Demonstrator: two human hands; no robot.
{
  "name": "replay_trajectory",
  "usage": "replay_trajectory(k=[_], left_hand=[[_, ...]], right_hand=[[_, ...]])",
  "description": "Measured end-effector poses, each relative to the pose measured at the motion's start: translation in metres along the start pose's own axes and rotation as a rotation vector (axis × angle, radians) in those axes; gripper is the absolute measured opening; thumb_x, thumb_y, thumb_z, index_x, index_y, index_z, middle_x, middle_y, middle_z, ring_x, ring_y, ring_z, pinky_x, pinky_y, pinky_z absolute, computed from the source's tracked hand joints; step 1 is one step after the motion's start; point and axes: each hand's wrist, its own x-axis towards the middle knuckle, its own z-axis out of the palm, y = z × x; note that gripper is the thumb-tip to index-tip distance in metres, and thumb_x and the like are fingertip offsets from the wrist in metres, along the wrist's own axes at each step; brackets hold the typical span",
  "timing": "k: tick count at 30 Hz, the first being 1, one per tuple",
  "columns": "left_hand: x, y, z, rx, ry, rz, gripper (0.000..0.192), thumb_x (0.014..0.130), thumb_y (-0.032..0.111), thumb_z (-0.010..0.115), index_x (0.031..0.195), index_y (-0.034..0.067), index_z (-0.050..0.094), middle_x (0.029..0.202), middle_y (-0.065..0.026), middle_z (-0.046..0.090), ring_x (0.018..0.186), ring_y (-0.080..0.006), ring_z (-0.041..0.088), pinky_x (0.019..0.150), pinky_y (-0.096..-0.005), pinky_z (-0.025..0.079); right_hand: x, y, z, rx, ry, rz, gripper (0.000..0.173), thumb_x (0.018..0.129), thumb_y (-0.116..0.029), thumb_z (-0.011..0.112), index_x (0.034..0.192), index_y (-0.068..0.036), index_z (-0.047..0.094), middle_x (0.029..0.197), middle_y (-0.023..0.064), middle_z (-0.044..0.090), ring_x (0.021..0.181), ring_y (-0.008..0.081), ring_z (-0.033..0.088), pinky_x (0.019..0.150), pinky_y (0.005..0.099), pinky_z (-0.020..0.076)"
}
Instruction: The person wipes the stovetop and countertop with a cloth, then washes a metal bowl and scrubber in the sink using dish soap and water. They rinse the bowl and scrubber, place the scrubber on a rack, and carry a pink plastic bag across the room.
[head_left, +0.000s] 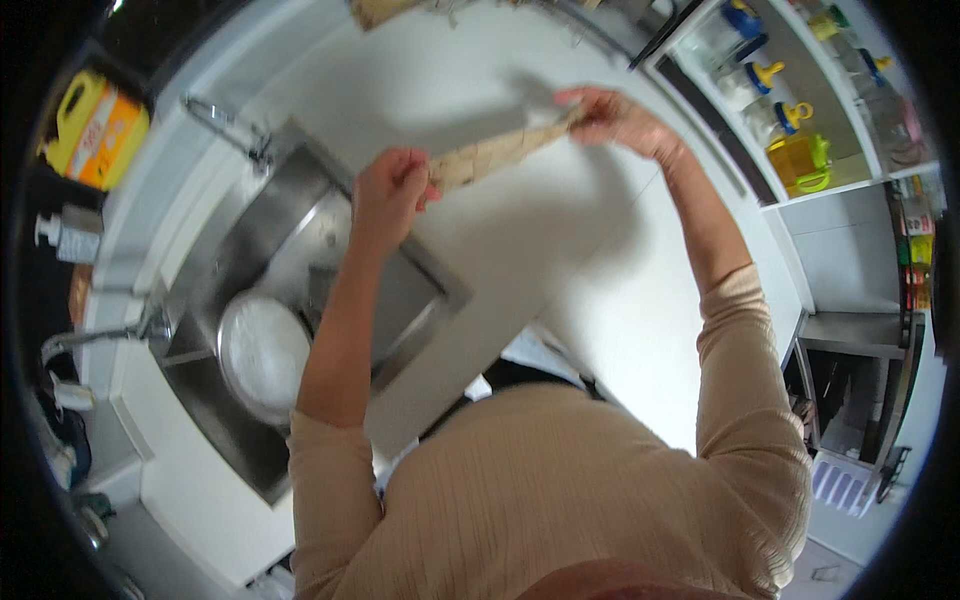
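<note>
A beige cloth (502, 155) with a faint line pattern is stretched between my two hands above the white countertop (480, 255). My left hand (394, 187) is closed on its left end, near the corner of the stainless steel sink (300, 139). Farther right and a little higher in the picture, my right hand (611, 124) pinches the other end, its fingers partly spread. The cloth is narrow and looks folded or bunched lengthwise. Shadows of the hands and cloth fall on the counter.
A round basin (262, 360) with whitish contents stands in the sink, beside a faucet (154, 326). Along the left ledge are a yellow jug (101, 135) and a pump bottle (71, 234). A shelf (840, 187) at the upper right holds several containers.
</note>
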Motion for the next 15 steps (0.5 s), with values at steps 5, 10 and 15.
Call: replay_trajectory(k=[5, 10, 15], left_hand=[[0.032, 0.027, 0.048, -0.07, -0.097, 0.215, 0.011, 0.083, 0.005, 0.053, 0.092, -0.001, 0.057, 0.076, -0.0062, 0.062, 0.06, -0.0112, 0.061, 0.055, -0.0225, 0.047], [0.072, 0.062, 0.116, -0.121, -0.197, 0.278, 0.011, 0.083, 0.003, 0.053, 0.092, -0.002, 0.057, 0.075, -0.0058, 0.062, 0.059, -0.0112, 0.061, 0.055, -0.0226, 0.047], [0.142, 0.108, 0.19, -0.258, -0.316, 0.27, 0.013, 0.083, 0.004, 0.052, 0.093, -0.002, 0.057, 0.076, -0.0062, 0.063, 0.059, -0.0132, 0.062, 0.053, -0.0248, 0.046]], right_hand=[[0.001, -0.003, -0.043, -0.74, 0.297, 0.104, 0.017, 0.075, -0.008, 0.066, 0.092, -0.007, 0.066, 0.085, 0.0059, 0.065, 0.079, 0.0161, 0.06, 0.075, 0.0277, 0.0483], [-0.017, -0.031, -0.111, -1.127, 0.555, 0.239, 0.024, 0.076, -0.027, 0.063, 0.096, -0.015, 0.068, 0.092, 0.008, 0.066, 0.083, 0.0245, 0.063, 0.074, 0.0331, 0.0495], [-0.025, -0.048, -0.219, -1.18, 0.775, 0.155, 0.026, 0.074, -0.03, 0.063, 0.093, -0.013, 0.069, 0.087, 0.0102, 0.066, 0.08, 0.0271, 0.064, 0.071, 0.0337, 0.0497]])
